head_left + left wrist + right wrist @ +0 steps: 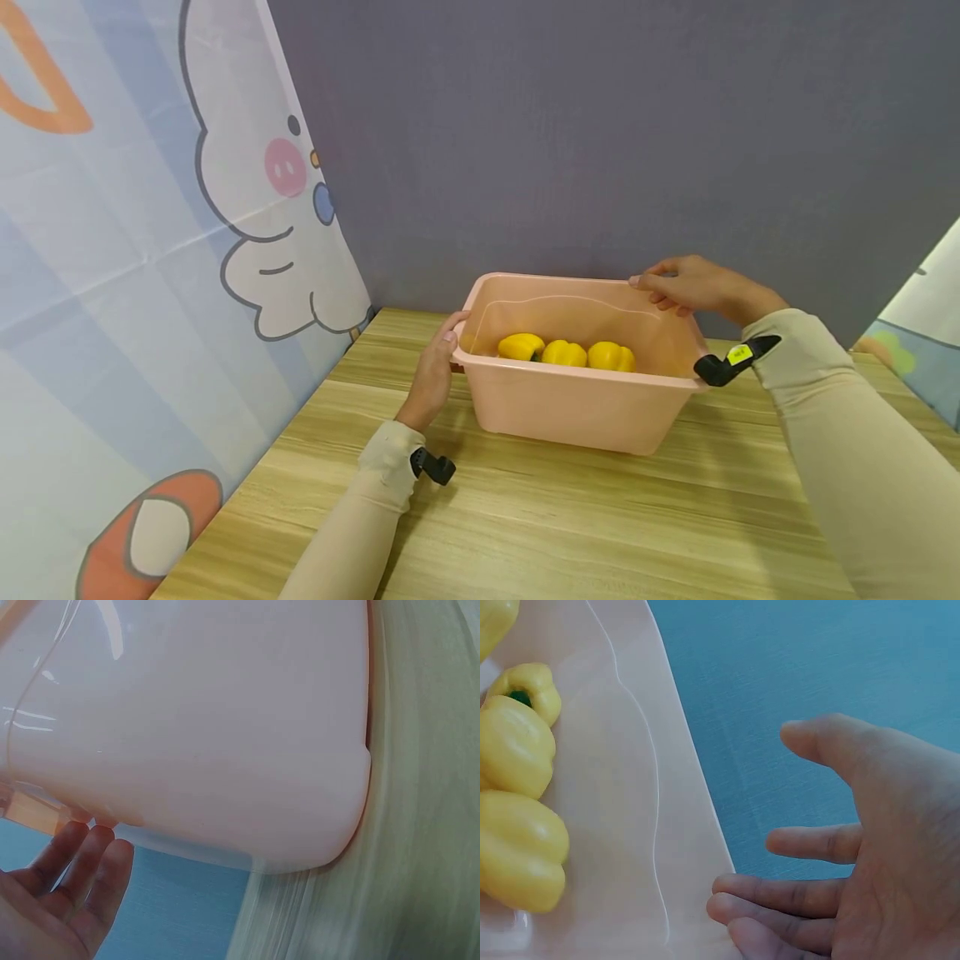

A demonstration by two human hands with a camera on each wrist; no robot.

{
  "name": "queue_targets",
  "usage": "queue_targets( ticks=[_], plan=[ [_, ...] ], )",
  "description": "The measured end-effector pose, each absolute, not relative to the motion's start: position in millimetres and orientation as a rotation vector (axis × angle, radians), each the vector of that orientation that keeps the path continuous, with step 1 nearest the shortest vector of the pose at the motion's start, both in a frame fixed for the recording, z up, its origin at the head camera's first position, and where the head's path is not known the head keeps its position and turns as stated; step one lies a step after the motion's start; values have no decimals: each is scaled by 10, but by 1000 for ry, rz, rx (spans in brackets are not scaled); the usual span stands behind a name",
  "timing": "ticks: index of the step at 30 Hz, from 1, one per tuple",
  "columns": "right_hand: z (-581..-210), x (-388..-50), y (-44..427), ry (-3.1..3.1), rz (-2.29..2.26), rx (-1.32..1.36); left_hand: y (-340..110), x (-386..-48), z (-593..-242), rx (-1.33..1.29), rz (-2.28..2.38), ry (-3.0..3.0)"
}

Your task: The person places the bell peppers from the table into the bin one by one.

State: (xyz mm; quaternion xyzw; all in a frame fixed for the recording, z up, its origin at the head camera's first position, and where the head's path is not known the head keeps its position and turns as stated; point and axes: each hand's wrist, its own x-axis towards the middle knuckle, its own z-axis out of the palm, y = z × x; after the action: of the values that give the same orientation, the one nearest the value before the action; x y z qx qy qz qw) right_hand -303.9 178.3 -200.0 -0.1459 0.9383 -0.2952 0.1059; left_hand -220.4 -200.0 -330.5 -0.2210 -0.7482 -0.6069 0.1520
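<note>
A pink plastic bin (570,408) stands upright on the wooden table, with several yellow bell peppers (565,354) lying in it. In the right wrist view, one bell pepper (540,686) shows a green stem end. My left hand (432,375) holds the bin's left rim, the fingertips reaching under its lip in the left wrist view. At the far right corner is my right hand (693,287), its fingers spread and loosely bent. Some of its lower fingertips overlap the bin's edge in the right wrist view; whether they touch it I cannot tell.
Behind the bin rises a dark grey wall (600,150). A cartoon-printed sheet (150,267) hangs along the table's left side, and another printed sheet (930,350) shows at the right. The wooden table (540,525) extends in front of the bin.
</note>
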Motion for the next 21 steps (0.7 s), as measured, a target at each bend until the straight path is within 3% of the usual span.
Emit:
queue_targets(
  ticks=[12,21],
  plan=[
    [-2018,-2892,1996,2882,-1045,-437,-1990,-2226,-3312,-629,-1737,-2165],
    [-2186,-2631,2318,2954,-1152,-423,-2064,-2475,-3635,-589,-1757,-2094]
  ],
)
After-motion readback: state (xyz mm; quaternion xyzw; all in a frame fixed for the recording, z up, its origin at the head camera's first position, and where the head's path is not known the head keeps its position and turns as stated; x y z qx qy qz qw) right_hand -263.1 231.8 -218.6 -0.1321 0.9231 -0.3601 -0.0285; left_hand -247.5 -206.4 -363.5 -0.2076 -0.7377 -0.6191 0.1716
